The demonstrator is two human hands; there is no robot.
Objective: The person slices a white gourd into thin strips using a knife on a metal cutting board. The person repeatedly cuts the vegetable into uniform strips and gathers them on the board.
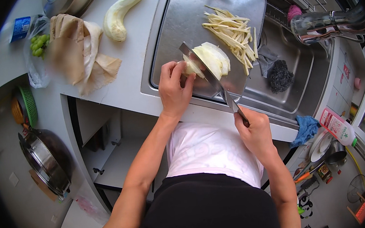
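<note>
My right hand point(255, 130) grips the handle of a broad-bladed kitchen knife point(210, 73). The blade slants up and left across a metal cutting board point(177, 25), between slices and a larger piece of pale, peeled vegetable point(215, 58). On the blade's left side, my left hand point(176, 86) pinches a few pale slices point(193, 67) with its fingertips, close to the steel. A loose heap of thin, pale strips point(230, 33) lies farther back on the board. To the left, a whole peeled vegetable point(122, 16), long and curved like an eggplant, rests on the white counter point(134, 59).
A steel sink point(301, 79) at right holds a scouring pad point(281, 76) and a grey cloth point(266, 59), below a chrome faucet point(329, 25). Beige cloth point(76, 51) and bagged green grapes point(40, 45) sit at left. A blue cloth point(306, 130) hangs at the counter's right front edge.
</note>
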